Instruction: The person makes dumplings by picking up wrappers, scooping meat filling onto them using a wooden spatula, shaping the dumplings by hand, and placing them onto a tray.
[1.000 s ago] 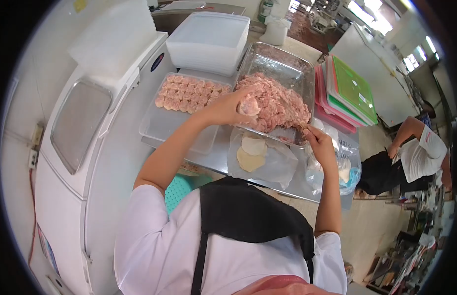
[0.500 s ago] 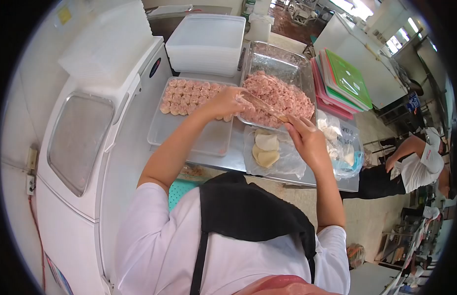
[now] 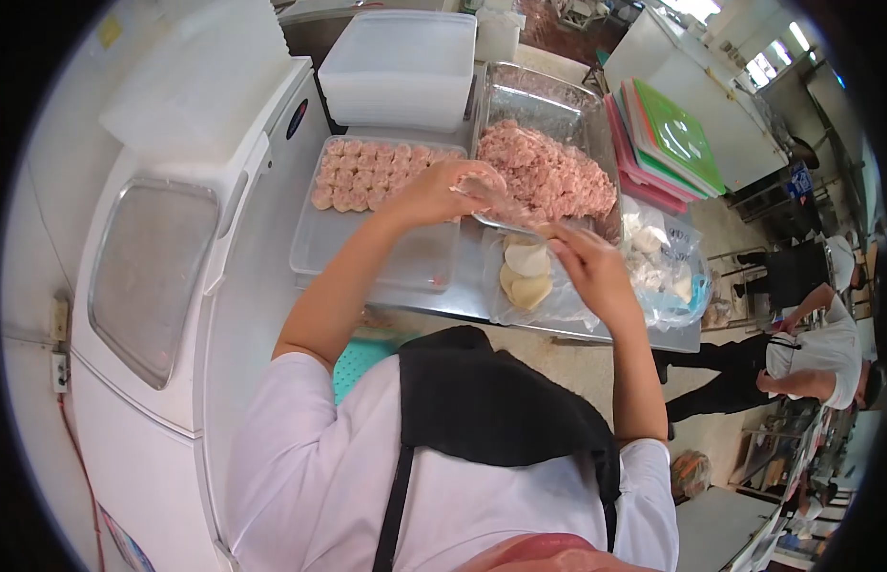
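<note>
My left hand [image 3: 450, 194] is curled around a meat-filled dumpling [image 3: 479, 188], at the near left edge of the metal tray [image 3: 529, 92]. A flat wooden stick [image 3: 522, 215] is pinched in my right hand [image 3: 588, 267], its far end reaching to the filling in my left hand. Pink minced meat [image 3: 544, 172] is heaped in the metal tray. Left of it, rows of filled dumplings [image 3: 367, 175] occupy the far part of a clear plastic tray [image 3: 375, 250]. Round dough wrappers [image 3: 526, 275] lie on a plastic sheet in front of the metal tray.
Stacked clear containers [image 3: 398, 71] stand at the back left. Green and pink lids [image 3: 668, 133] are piled at the right, behind a plastic bag of white pieces [image 3: 658, 257]. A white freezer [image 3: 138, 381] is at the left. A co-worker [image 3: 811, 357] stands far right.
Since a second ago, my right hand has moved left with the stick, from the meat tray's right end to my left hand. The co-worker's posture has changed, and the camera view has shifted.
</note>
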Demonstrator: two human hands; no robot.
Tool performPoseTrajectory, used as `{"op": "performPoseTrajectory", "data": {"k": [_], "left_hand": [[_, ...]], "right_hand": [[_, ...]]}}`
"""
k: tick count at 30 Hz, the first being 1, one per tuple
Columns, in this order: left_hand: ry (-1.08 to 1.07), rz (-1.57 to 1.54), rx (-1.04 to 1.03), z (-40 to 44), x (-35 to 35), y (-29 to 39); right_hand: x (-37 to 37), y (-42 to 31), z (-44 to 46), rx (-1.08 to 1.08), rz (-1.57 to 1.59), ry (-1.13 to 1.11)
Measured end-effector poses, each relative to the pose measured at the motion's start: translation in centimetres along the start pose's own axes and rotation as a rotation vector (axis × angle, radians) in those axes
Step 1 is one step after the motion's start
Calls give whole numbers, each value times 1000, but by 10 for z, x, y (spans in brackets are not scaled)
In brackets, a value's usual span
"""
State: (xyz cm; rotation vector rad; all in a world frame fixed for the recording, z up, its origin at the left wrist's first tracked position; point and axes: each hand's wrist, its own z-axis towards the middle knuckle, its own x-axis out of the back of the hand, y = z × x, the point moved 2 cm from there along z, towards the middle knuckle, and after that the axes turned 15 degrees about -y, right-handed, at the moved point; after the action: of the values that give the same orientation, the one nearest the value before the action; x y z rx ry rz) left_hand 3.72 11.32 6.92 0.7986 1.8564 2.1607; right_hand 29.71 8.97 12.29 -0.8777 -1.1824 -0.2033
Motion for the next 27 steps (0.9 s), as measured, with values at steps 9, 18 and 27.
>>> {"op": "performPoseTrajectory", "data": {"k": [9, 18, 27], "left_hand": [[201, 418, 374, -83, 58, -46], [312, 280, 343, -127, 29, -130], [403, 677, 269, -25, -54, -126]], "right_hand": [[-6, 36, -41, -179, 199, 22], [-9, 94, -120, -513, 505, 122], [8, 84, -114, -408, 472, 168]]}}
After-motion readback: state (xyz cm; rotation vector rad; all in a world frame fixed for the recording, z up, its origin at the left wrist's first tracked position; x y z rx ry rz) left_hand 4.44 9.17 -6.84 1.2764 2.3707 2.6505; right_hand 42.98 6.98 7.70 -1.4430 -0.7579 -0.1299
